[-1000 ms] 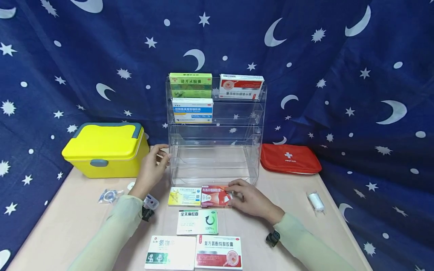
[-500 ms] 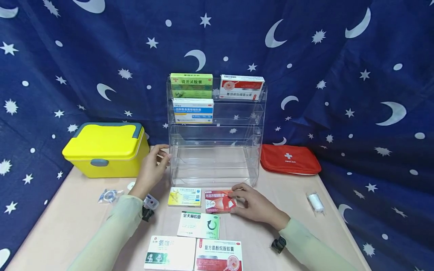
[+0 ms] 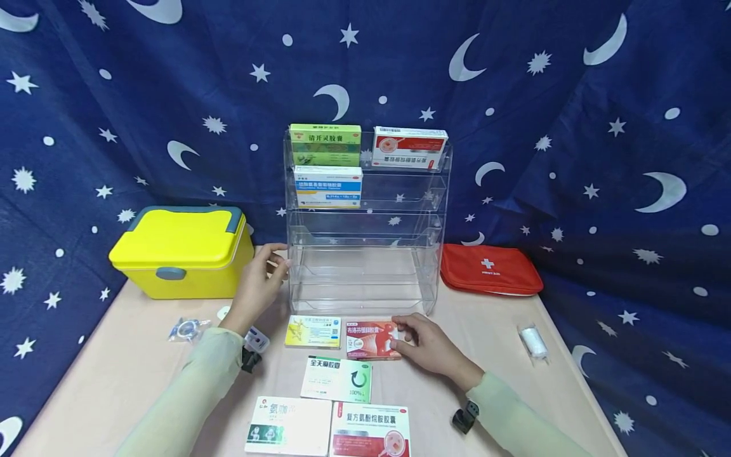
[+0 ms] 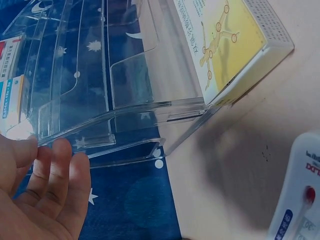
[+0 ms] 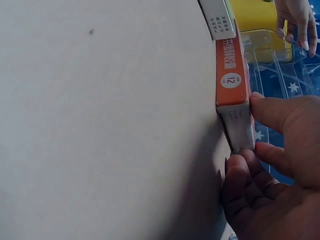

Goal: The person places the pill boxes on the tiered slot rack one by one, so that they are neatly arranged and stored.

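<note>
Two hands working: right hand (image 3: 429,346) pinching the red medicine box (image 3: 372,339) by its end, fingers (image 5: 270,112) clamped on it, tilting it off the worktop (image 3: 114,374) beside the yellow box (image 3: 313,331). Left hand (image 3: 258,285) resting flat-fingered against the clear acrylic rack (image 3: 425,279), probably steadying it. Leaving lower tiers open just behind.

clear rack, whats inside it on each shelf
The clear rack holds a green box and a red-white box on top, a blue-white box below. Lower shelves show no boxes.
</note>
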Motion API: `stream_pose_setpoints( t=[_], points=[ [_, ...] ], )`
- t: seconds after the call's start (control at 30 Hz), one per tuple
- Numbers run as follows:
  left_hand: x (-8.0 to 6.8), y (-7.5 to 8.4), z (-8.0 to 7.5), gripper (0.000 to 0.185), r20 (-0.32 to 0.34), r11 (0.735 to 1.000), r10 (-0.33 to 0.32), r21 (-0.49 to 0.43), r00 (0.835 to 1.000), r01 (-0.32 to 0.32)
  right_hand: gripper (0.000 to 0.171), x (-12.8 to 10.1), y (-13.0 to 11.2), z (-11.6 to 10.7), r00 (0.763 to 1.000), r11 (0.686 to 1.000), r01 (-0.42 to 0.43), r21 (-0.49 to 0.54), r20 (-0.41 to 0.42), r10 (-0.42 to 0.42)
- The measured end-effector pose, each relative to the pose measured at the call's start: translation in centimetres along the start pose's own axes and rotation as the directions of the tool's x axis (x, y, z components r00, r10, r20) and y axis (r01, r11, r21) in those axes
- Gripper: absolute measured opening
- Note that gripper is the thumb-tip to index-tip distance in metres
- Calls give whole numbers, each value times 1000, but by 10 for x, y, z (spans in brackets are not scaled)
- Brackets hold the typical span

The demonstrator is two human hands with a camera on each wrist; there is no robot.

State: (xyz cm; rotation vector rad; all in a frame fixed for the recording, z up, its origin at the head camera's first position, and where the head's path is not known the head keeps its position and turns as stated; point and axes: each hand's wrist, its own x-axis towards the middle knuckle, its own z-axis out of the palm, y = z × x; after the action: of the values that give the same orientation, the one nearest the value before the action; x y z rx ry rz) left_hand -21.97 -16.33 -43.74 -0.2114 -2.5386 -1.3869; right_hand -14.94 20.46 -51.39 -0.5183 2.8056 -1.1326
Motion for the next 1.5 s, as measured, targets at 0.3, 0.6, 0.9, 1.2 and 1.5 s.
stream_pose_setpoints(
  t=[0.3,0.6,0.9,1.2,1.5],
  points=[
    [-1,-1,-1,35,4,1000,-9,-3,1000,9,48,1,2,-4,990,995,86,48,-112,-80],
    [-1,-2,0,35,-1,1000,-3,5,1000,3,46,-3,4,-5,961,976,218,17,-180,-212],
    [-2,-3,-1,34,-6,1000,-1,9,1000,1,40,-13,3,-4,945,956,288,62,-178,-273],
    [-3,-2,1,34,8,1000,-14,5,1000,14,31,-4,-3,-17,977,937,173,303,-174,-124],
    [-1,-3,1,35,10,1000,-9,-2,1000,9,26,50,-69,-119,901,912,327,247,-372,-222]
  ],
)
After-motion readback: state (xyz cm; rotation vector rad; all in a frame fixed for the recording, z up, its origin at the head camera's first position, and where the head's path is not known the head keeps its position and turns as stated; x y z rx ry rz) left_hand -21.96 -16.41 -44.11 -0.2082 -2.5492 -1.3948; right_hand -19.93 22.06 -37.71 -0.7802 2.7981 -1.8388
